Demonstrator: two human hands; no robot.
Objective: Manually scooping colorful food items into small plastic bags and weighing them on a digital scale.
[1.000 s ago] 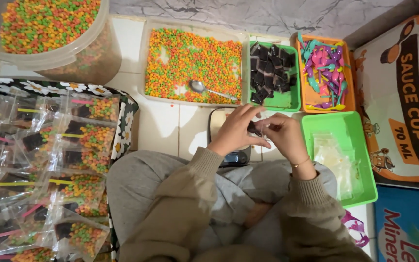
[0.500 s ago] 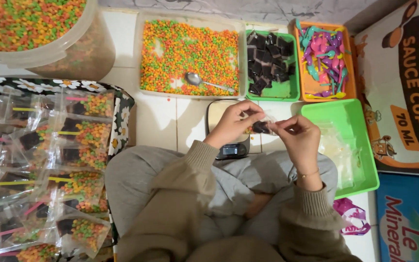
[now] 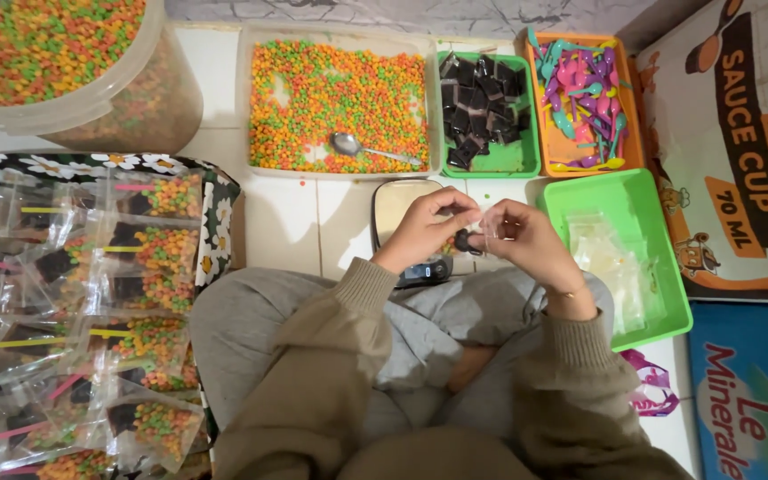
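- Bag: a small clear plastic bag, pinched between both hands just above the lap; its mouth seems held open, though the film is too thin to be sure.
- Dark piece: a small dark square sits at the fingertips where the two hands meet, seemingly at or just inside the bag's mouth.
- Left hand: fingers curled narrow, closed on the dark piece and the near edge of the bag.
- Right hand: fingers also narrow, pinching the bag's other side; a thin bracelet shows at the wrist.
- Judgement on doing it well: keep the mouth spread with the right fingers while the left feeds the piece straight down, so that the film does not fold over it; a light pinch should do, since the bag looks flimsy.
- Scale: a small scale lies directly under the left hand, its display toward the lap.
- Green tray: just right of the right hand, holding a loose stack of empty clear bags.
- Dark squares: beyond the hands, a smaller green tray of the same dark pieces.
- Pellets: beyond the left hand, a clear tray of orange, green and yellow pellets with a metal spoon lying on them.
- Orange tray: beyond the right hand, full of small coloured plastic spoons.
- Filled bags: well left of the left hand, a pile of packed bags on a daisy-print tray.
- Tub: far left and beyond, a big clear tub of pellets.
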